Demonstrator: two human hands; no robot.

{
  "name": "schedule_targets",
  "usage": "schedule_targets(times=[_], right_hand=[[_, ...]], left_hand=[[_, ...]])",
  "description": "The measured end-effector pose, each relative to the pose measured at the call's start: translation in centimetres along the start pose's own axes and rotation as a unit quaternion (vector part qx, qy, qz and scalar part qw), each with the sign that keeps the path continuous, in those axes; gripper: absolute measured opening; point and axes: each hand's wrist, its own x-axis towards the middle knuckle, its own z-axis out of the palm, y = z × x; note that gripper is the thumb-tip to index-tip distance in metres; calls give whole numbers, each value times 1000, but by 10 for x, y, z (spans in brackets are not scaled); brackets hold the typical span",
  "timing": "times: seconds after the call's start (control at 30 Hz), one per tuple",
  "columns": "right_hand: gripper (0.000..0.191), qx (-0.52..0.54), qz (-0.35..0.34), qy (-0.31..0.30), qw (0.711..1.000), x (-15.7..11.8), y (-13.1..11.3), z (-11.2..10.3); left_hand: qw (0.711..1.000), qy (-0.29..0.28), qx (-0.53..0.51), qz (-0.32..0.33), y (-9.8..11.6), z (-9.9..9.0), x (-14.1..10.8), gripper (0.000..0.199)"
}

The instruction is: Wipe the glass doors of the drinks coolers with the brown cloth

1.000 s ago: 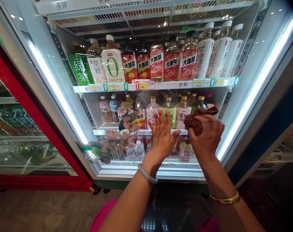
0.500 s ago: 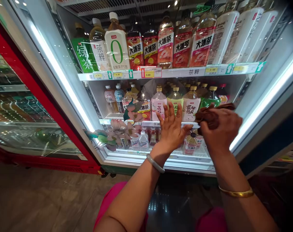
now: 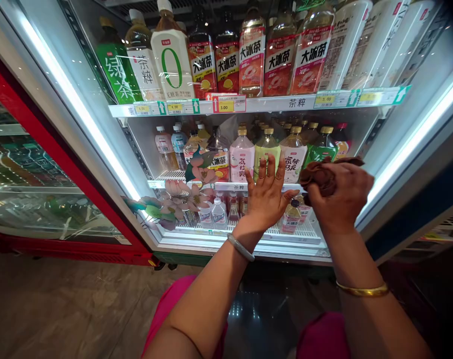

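Note:
Fingers spread, my left hand (image 3: 267,194) lies flat against the glass door of the drinks fridge, in front of the middle shelf edge (image 3: 226,186). My right hand (image 3: 340,194) is closed around a crumpled brown cloth (image 3: 318,178) at the right side of the glass. Behind my left hand stand a pink-labelled bottle (image 3: 242,155), a yellow-green bottle (image 3: 267,144) and a white-labelled bottle (image 3: 293,152), partly hidden by the fingers. A green-labelled bottle (image 3: 321,147) shows just above the cloth. Flower decals (image 3: 189,194) are on the glass left of my hands.
Large bottles, such as a white one marked 0 (image 3: 172,62), line the upper shelf (image 3: 271,103). Smaller bottles (image 3: 219,214) stand on the bottom rack. A red-framed fridge (image 3: 80,184) adjoins on the left. Below is a brown floor (image 3: 80,304).
The view has shifted a little, so the shelves sit slightly higher and further left. My left hand stays spread on the glass; my right hand still grips the cloth in nearly the same place.

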Motion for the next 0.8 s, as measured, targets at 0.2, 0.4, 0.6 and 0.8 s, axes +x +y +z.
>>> schedule_targets(times=[0.2,0.4,0.6,0.8], right_hand=[[52,14,50,54,997,7,-12,5],[37,51,-69,-52,995,-15,-35,6],[42,17,43,58,997,-3,6,4],[39,35,36,22,998,4,-34,11]], left_hand=[[1000,8,-8,-5,2,2,1,67],[999,44,3,-20,-2,-1,2,66],[998,49,5,-44,4,0,8,64],[998,57,-2,-39,3,1,6,67]])
